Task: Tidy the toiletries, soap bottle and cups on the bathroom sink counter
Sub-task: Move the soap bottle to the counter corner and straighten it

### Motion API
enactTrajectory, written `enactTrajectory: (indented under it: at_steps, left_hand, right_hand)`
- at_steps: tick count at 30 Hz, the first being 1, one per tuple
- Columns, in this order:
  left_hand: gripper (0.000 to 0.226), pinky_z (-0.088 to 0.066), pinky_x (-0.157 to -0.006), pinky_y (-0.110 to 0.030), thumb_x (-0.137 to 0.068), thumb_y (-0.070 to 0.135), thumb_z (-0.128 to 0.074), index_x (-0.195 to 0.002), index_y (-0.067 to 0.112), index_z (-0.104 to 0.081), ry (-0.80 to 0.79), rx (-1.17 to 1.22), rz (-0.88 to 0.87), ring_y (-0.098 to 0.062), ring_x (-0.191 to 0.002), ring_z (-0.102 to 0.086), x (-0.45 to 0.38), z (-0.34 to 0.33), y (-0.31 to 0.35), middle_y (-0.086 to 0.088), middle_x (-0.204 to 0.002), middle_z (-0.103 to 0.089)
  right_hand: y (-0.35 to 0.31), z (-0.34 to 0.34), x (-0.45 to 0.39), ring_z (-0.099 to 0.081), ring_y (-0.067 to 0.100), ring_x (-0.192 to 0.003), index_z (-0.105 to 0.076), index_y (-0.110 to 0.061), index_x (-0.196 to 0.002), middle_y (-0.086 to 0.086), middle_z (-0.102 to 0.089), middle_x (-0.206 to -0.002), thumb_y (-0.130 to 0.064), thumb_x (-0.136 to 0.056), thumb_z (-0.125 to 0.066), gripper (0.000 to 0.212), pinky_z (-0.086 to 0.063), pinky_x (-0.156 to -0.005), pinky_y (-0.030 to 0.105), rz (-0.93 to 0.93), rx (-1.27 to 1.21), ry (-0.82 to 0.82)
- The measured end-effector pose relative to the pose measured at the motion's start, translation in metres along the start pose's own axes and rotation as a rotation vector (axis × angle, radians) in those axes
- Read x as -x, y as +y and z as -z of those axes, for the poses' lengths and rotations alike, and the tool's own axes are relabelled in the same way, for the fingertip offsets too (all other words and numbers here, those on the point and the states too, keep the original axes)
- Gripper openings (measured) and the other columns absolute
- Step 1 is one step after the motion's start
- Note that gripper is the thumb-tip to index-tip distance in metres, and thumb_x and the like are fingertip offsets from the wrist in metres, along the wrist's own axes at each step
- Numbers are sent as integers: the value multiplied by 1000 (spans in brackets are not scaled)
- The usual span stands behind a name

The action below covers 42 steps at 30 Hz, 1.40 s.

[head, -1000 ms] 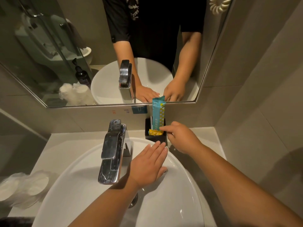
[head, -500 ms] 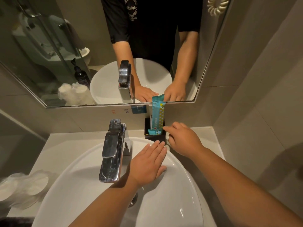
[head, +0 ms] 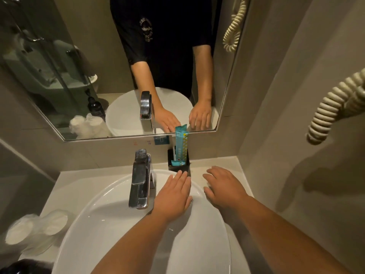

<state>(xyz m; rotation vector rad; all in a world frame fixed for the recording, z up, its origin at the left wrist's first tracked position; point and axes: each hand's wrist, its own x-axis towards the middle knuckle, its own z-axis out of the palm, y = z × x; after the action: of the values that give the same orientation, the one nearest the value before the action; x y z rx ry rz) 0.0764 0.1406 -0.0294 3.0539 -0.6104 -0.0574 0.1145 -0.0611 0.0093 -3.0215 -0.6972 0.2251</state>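
Observation:
A small black holder (head: 178,167) stands against the back wall, right of the tap, with tall teal toiletry packets (head: 181,144) upright in it and a small teal packet at its front. My left hand (head: 172,196) lies flat and open on the basin rim, fingertips just short of the holder. My right hand (head: 223,186) hovers open over the counter to the holder's right, holding nothing. Plastic-wrapped cups (head: 37,232) lie at the counter's left. The dark soap bottle (head: 96,107) shows clearly only in the mirror.
A white vessel basin (head: 110,230) fills the counter's middle, with a chrome tap (head: 140,177) behind it. The mirror (head: 79,66) hangs above. A coiled cream cord (head: 333,107) hangs on the right wall. A dark object (head: 25,266) sits at the bottom left corner.
My right hand let go at the holder and drew back to the right, opening its fingers. The yellow packet at the holder's front is gone from sight; a teal one shows there. The view tilted up.

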Motion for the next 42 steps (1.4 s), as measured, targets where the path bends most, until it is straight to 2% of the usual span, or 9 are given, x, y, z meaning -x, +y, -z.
enactTrajectory:
  at_steps: [3,8,13,17,24,27,31,39,42]
  left_hand:
    - [63,5,-118,-39,-100,44,-24,-153,11,-9,-8,13,61,-26,-149,0,18,17,12,-9,-161,-7]
    - [64,4,-118,-41,-100,46,-24,-153,12,-14,-44,-10,56,-26,-148,-6,64,35,29,-9,-160,-14]
    - [66,-3,-119,-40,-98,48,-29,-152,12,-18,-9,-16,55,-28,-147,-12,116,45,42,-9,-158,-21]
    - [65,-8,-119,-39,-98,49,-33,-151,12,-24,55,-14,115,-27,-145,-19,156,54,50,-8,-157,-26]
    - [56,-18,-117,-41,-96,46,-39,-142,15,-35,157,-29,289,-25,-137,-32,244,70,71,-5,-147,-40]
    - [59,-16,-118,-44,-96,47,-36,-144,13,-31,117,-50,367,-27,-142,-26,291,67,83,-8,-152,-34]
    - [63,-10,-120,-45,-97,50,-34,-148,15,-24,88,-35,508,-27,-145,-20,343,66,89,-7,-157,-26]
    - [65,-12,-120,-44,-96,47,-38,-148,12,-23,151,-10,681,-27,-145,-20,420,84,64,-11,-155,-28]
    - [67,-10,-120,-43,-96,46,-37,-149,9,-21,136,-39,711,-27,-146,-18,445,86,45,-12,-156,-26]
  right_hand:
    - [-11,9,27,-38,30,-138,-50,-18,-138,7,-48,-145,-45,-90,-42,56,-25,-116,41,-30,11,9]
    - [-42,14,78,-55,36,-124,-64,-13,-122,12,-63,-127,-44,-83,-46,53,-40,-106,46,-76,-5,12]
    - [-74,20,127,-25,28,-145,-39,-17,-145,7,-37,-153,-46,-93,-43,59,-17,-121,42,-39,-2,36]
    - [-94,21,154,-22,25,-146,-35,-22,-146,2,-33,-155,-50,-95,-43,59,-15,-121,41,-15,4,60]
    - [-130,22,198,-28,26,-143,-39,-19,-143,4,-38,-152,-49,-94,-45,57,-21,-117,40,153,51,98]
    - [-154,16,217,-27,26,-144,-39,-19,-142,4,-38,-152,-50,-93,-46,59,-21,-118,42,219,48,90]
    - [-190,16,236,-38,26,-137,-43,-20,-138,3,-45,-146,-51,-91,-49,57,-30,-115,41,305,16,110]
    - [-268,22,237,-47,25,-124,-45,-17,-136,4,-51,-137,-51,-91,-49,57,-42,-106,40,501,61,151]
    - [-301,22,229,-46,25,-125,-44,-16,-138,5,-50,-139,-49,-91,-51,58,-39,-105,37,547,50,138]
